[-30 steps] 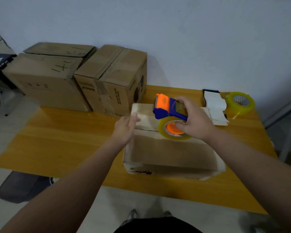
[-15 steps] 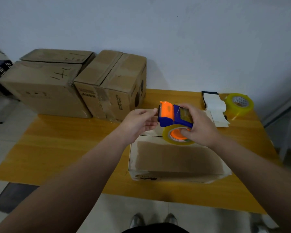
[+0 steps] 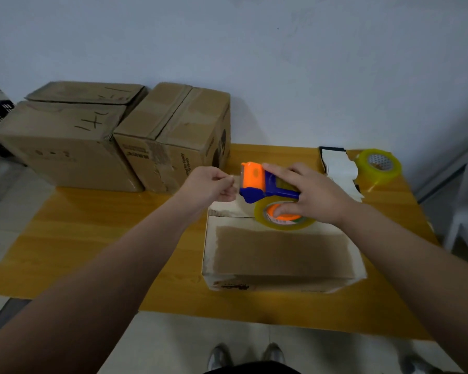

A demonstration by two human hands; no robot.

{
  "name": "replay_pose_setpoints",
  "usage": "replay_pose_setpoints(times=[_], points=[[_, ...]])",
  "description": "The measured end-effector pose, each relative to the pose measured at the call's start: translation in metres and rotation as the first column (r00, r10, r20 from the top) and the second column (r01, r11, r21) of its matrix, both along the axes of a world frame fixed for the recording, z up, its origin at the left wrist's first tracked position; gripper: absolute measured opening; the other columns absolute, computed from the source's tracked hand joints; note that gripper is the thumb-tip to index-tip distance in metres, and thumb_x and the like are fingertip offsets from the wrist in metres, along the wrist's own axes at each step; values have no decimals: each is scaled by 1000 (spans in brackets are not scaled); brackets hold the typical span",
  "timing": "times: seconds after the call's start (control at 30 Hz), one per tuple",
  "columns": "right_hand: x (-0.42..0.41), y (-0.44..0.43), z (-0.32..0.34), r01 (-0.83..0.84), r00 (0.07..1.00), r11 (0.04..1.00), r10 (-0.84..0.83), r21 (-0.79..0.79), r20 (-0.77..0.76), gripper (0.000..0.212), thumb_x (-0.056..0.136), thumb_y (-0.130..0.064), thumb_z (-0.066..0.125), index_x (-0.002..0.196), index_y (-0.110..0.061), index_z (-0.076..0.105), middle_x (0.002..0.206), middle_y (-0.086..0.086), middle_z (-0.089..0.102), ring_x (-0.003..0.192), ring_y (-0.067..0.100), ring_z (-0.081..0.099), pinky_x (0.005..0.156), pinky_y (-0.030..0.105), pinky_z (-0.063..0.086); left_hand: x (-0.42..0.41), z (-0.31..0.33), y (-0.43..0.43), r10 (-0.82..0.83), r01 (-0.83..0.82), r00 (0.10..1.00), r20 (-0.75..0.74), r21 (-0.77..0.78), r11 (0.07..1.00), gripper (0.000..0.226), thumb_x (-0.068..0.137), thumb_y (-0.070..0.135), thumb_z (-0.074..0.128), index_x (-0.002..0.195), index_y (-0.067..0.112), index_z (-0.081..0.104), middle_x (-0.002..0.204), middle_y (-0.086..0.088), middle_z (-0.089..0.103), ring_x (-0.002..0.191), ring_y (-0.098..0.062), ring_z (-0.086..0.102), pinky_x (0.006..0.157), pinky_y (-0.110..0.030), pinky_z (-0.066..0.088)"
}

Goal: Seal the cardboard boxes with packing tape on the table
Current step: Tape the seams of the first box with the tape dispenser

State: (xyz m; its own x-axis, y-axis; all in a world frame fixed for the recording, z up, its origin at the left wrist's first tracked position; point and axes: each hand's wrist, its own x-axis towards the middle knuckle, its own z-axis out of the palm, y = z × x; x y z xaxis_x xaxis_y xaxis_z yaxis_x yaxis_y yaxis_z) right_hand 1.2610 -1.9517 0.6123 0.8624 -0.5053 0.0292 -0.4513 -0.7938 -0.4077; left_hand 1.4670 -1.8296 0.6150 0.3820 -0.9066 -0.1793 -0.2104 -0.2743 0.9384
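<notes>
A flat cardboard box (image 3: 278,255) lies on the wooden table (image 3: 97,238) in front of me. My right hand (image 3: 311,195) grips an orange and blue tape dispenser (image 3: 262,184) with its yellowish roll (image 3: 284,220), held just above the box's far edge. My left hand (image 3: 210,186) is at the dispenser's orange front, fingers pinched on the free end of the tape, which is hard to make out.
Two larger cardboard boxes (image 3: 65,141) (image 3: 176,139) stand at the table's back left against the wall. A spare roll of clear tape (image 3: 377,167) and a white and black folded item (image 3: 338,168) lie at the back right. My shoes show below the table's near edge.
My left hand left the box top, rose to the dispenser's front and pinched the tape end. The dispenser shifted slightly left and stays above the box's far edge.
</notes>
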Motion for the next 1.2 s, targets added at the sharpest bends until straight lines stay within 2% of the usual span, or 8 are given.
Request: replay_pose_setpoints(times=[0.13,0.27,0.4,0.53,0.7,0.87,1.1,1.2], points=[[-13,-13,10,38,999,991,-41,-131,-17,81,73,-68,57,139,-61,11,116,-6,43,99,12,47,75,27,47,41,-1,27,143,-143,989,-19,27,989,8,90,13,58,92,7,63,81,-6,68,69,-10,69,59,-18,53],[-21,-15,6,-84,972,919,-10,-386,-234,74,81,-64,52,146,-46,21,119,0,47,104,16,45,75,25,35,52,-24,46,210,-212,977,31,138,967,11,94,12,54,88,7,62,77,-7,64,65,-12,65,56,-19,52],[-5,-5,7,-146,944,880,-13,-452,-330,71,84,-67,43,146,-45,18,120,1,48,108,19,47,76,28,34,38,-46,42,324,-343,936,136,164,925,28,92,36,57,81,10,58,73,-6,60,64,-18,55,55,-27,46],[11,5,9,-172,924,862,-27,-477,-382,69,85,-65,45,146,-43,20,122,3,48,110,22,46,84,34,36,32,-63,43,311,-384,873,375,137,913,45,86,50,60,66,15,40,64,-7,41,59,-22,39,59,-36,36],[27,15,6,-181,908,868,-32,-462,-417,67,87,-62,48,146,-42,23,123,4,49,111,24,46,87,37,37,33,-76,45,352,-454,826,441,151,878,44,85,50,61,67,16,39,62,-1,40,55,-17,39,52,-31,33],[41,22,5,-208,891,858,-32,-469,-453,65,87,-61,49,145,-40,27,125,5,49,113,26,46,87,37,37,37,-88,41,343,-461,839,423,216,861,45,84,54,60,85,11,49,72,-2,49,63,-16,47,51,-31,37],[49,25,3,-216,876,862,-38,-460,-481,63,88,-59,49,144,-40,29,126,5,49,113,26,46,89,38,36,41,-114,39,361,-465,854,374,240,852,50,82,56,62,64,17,36,61,1,39,52,-15,37,46,-27,27],[51,24,0,-217,874,859,-40,-463,-484,63,87,-59,50,144,-40,30,125,5,49,113,27,46,88,38,36,42,-126,37,363,-465,863,351,272,842,50,81,58,61,72,11,46,65,-1,45,58,-17,44,49,-28,34]])
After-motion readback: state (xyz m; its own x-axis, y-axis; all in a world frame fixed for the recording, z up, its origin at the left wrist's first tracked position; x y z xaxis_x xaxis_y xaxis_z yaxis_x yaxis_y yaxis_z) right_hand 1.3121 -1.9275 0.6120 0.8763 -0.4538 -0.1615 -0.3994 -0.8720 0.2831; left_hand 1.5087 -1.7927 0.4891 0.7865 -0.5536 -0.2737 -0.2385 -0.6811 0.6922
